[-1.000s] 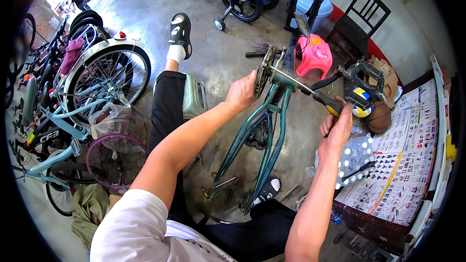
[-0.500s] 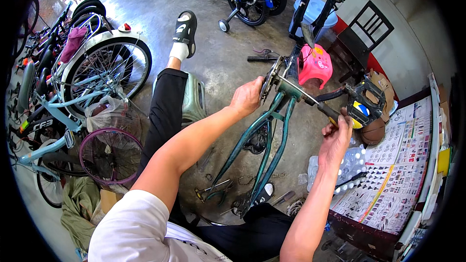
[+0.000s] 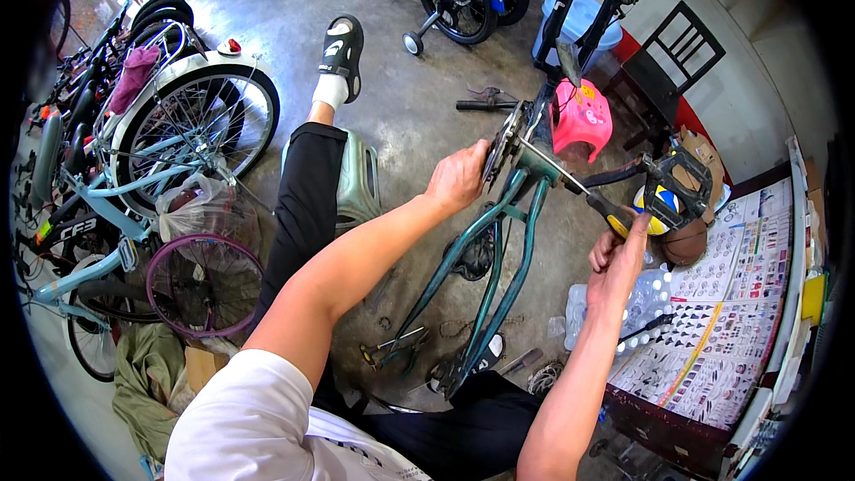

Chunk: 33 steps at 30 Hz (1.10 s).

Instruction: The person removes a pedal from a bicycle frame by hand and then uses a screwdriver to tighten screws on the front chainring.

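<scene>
A green bicycle frame (image 3: 519,245) stands upside down between my legs, its fork pointing away toward the far right. My left hand (image 3: 459,176) is closed at the edge of the toothed chainring (image 3: 505,144), on the left of the bottom bracket shell (image 3: 540,160). In my right hand (image 3: 621,256) is the end of a yellow-and-black screwdriver (image 3: 611,212). Its long metal shaft runs leftward to the bottom bracket; where the tip rests I cannot tell. Beyond the screwdriver, a crank arm (image 3: 613,173) reaches out to a black pedal (image 3: 681,189).
Bicycles (image 3: 200,138) crowd the left side, with a purple wheel rim (image 3: 205,285) near them. A pink stool (image 3: 581,120) and a dark chair (image 3: 663,71) stand at the far right. Bottles (image 3: 643,298) lie by a paper-covered table (image 3: 726,321). Tools (image 3: 392,349) lie on the floor.
The fingers of my right hand have shifted on the screwdriver handle, which shows more of its yellow now. My left hand stays at the chainring. The view has shifted slightly.
</scene>
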Available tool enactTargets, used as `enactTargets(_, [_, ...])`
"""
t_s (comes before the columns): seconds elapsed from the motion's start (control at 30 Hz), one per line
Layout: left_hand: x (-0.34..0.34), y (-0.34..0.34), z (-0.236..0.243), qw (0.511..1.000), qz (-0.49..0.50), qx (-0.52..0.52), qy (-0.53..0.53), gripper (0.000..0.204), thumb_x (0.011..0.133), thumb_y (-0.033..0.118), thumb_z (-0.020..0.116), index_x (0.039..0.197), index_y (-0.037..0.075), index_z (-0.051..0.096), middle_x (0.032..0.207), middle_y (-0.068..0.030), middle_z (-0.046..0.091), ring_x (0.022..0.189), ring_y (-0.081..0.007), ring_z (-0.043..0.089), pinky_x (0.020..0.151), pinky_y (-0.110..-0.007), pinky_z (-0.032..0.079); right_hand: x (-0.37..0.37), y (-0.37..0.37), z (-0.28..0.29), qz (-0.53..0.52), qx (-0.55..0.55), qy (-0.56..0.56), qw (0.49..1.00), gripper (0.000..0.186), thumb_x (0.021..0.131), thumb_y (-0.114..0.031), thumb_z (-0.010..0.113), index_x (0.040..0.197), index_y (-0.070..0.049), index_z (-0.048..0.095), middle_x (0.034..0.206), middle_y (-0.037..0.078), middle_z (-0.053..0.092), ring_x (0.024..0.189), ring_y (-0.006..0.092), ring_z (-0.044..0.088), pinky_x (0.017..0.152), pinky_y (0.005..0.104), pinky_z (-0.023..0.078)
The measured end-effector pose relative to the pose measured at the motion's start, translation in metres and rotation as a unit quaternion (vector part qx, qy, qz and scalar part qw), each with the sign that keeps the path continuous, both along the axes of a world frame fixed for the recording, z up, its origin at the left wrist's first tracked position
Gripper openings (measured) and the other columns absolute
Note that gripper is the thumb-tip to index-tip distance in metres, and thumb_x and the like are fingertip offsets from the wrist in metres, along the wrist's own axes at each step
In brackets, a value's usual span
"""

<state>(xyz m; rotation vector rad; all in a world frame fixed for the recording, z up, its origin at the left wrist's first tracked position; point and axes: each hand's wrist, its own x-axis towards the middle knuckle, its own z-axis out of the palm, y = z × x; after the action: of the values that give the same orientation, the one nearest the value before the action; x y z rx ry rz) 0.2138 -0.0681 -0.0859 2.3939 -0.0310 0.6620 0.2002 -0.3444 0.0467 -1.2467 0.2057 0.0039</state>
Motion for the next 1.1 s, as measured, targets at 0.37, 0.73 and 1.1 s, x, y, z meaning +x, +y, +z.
enactTargets(0.37, [0.002,0.001,-0.001,1.0,-0.01,0.0,0.006,0.026,0.091,0.005,0.054,0.117,0.006,0.048,0.097,-0.0224,0.068,0.091,-0.0449,0.066,0.078,-0.054,0.053,0.002,-0.002,0.0,0.008,-0.009,-0.019,1.0,0.04,0.099,-0.026,0.058,0.134,-0.009,0.05,0.094,0.002,0.058,0.075,0.0123,0.053,0.061,0.0286,0.04])
enactTargets(0.73, [0.003,0.002,0.003,0.997,-0.02,-0.023,0.07,0.022,0.09,0.003,0.052,0.111,0.006,0.047,0.097,-0.0235,0.067,0.094,-0.0466,0.064,0.078,-0.056,0.051,0.0,0.01,0.004,-0.039,0.077,-0.029,0.996,0.046,0.102,-0.041,0.055,0.132,-0.007,0.057,0.081,0.001,0.055,0.065,0.0118,0.046,0.057,0.0287,0.036])
enactTargets(1.1, [-0.001,0.007,0.007,0.998,-0.031,-0.011,0.055,0.021,0.091,0.004,0.052,0.112,0.006,0.047,0.097,-0.0236,0.066,0.093,-0.0469,0.064,0.077,-0.056,0.051,-0.002,0.004,0.009,-0.008,0.043,-0.025,0.999,0.035,0.098,-0.027,0.055,0.127,-0.009,0.054,0.087,0.004,0.061,0.067,0.0125,0.051,0.058,0.0271,0.039])
